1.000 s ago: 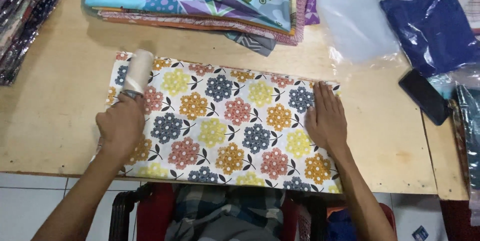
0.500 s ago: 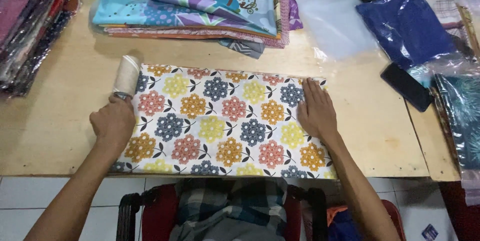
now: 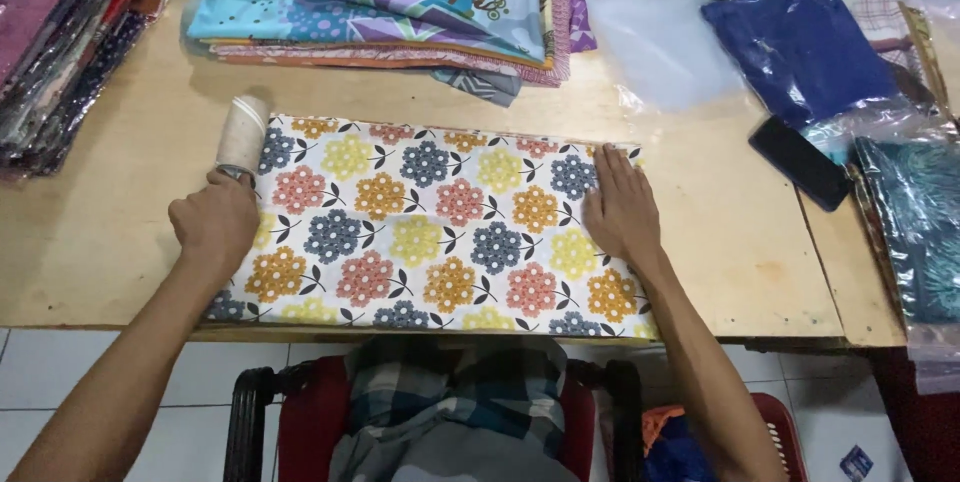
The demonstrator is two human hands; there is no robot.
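A folded cloth with orange, yellow, pink and blue flowers (image 3: 430, 227) lies flat on the wooden table (image 3: 720, 242) in front of me. My left hand (image 3: 215, 222) grips the handle of a beige lint roller (image 3: 242, 134), whose roll rests at the cloth's far left corner. My right hand (image 3: 620, 207) lies flat, fingers together, pressing the cloth's right end.
A stack of folded patterned cloths (image 3: 390, 2) sits behind the flowered one. Bagged fabrics (image 3: 60, 52) line the left edge. To the right lie an empty clear bag (image 3: 660, 32), a bagged blue cloth (image 3: 800, 42), a black phone (image 3: 800, 162) and a teal bagged cloth (image 3: 915, 232).
My left hand has slid the roller slightly toward the cloth's far left edge. My right hand stays pressed on the right end. The view has shifted a little.
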